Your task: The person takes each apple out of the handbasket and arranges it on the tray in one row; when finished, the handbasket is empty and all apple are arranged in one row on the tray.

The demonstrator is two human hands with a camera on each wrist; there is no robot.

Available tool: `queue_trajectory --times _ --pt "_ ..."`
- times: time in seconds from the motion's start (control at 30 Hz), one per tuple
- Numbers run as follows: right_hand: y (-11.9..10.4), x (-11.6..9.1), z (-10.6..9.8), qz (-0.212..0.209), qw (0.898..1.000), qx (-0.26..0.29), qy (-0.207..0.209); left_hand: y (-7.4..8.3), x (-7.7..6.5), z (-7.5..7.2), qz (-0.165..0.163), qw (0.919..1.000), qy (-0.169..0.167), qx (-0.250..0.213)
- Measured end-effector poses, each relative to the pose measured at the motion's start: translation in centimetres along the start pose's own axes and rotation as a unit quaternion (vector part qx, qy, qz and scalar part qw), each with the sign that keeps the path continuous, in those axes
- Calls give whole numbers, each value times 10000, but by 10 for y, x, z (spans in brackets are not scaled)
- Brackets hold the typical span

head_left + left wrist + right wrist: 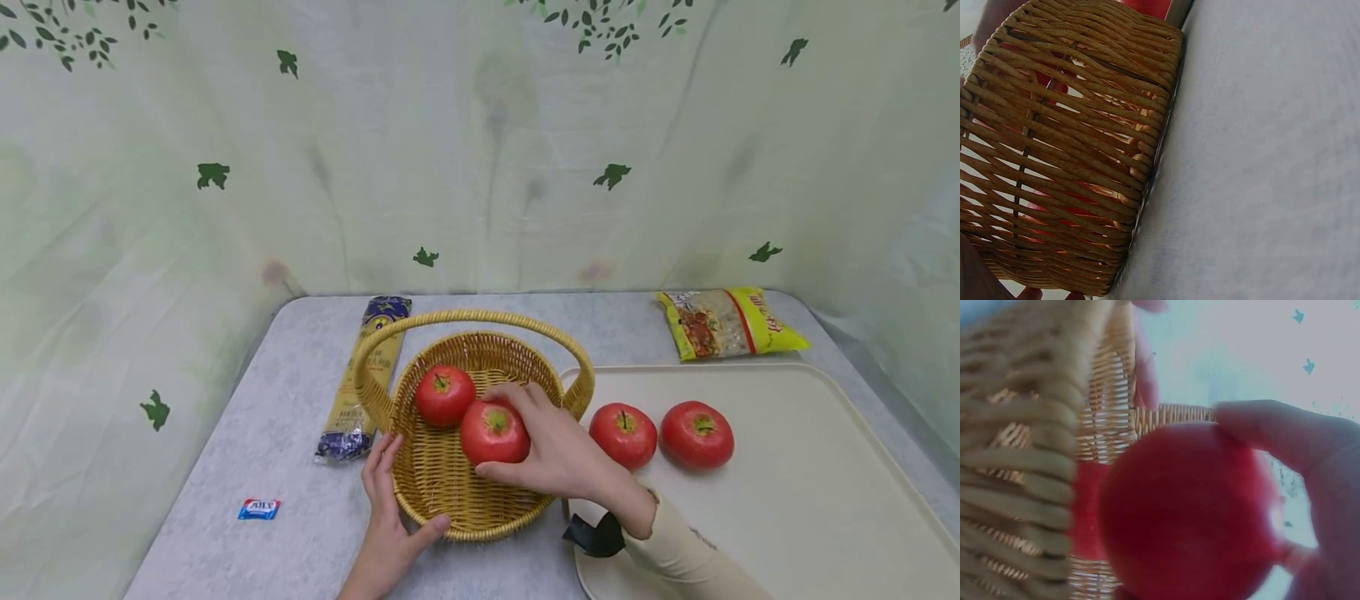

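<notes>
My right hand (558,450) grips a red apple (495,432) over the round wicker basket (480,529), thumb and fingers on its sides. In the right wrist view this apple (1185,512) hides much of the basket behind it. Another red apple (445,395) lies inside the basket, left of the held one. At the basket's front left, my left hand (390,521) touches the rim and wall with spread, nearly straight fingers. The basket's woven wall (1072,150) fills much of the left wrist view. Two red apples, one left (624,435) and one right (697,435), sit on the cream tray (795,500).
A long yellow and blue packet (348,408) lies left of the basket, partly behind its handle (472,317). Behind the tray is a yellow food bag (731,323). A small red and blue wrapped sweet (258,509) lies on the grey table (202,550) at the left.
</notes>
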State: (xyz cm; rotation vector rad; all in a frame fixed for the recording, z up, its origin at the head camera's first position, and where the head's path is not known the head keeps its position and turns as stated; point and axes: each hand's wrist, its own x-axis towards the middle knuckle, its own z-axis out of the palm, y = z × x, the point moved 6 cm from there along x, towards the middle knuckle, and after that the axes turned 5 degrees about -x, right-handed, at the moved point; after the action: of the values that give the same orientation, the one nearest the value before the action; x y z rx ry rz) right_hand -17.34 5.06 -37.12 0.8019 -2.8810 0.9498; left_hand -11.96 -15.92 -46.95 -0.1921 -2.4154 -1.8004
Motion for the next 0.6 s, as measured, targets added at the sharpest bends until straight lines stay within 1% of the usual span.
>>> queue_trajectory --times 0.1,0.2,0.3,0.4,0.47,0.6 --pt "-1 -10 -5 -75 9990 332 279 1 -1 0 -19 10000 13 8" --pt "-3 -21 -8 -230 9962 754 380 1 -2 0 -62 10000 5 -48" --pt "-6 -31 -9 -495 9924 1046 424 1 -2 0 -80 9999 20 -86" --pt "-9 -40 -12 -723 9895 1128 548 1 -2 -1 -47 9999 41 -97" --pt "-9 -46 -15 -857 9871 1145 715 1 -2 -1 -21 10000 37 -90" --pt "-5 -57 -23 -982 9817 1275 1021 1 -1 0 8 9999 -7 -100"
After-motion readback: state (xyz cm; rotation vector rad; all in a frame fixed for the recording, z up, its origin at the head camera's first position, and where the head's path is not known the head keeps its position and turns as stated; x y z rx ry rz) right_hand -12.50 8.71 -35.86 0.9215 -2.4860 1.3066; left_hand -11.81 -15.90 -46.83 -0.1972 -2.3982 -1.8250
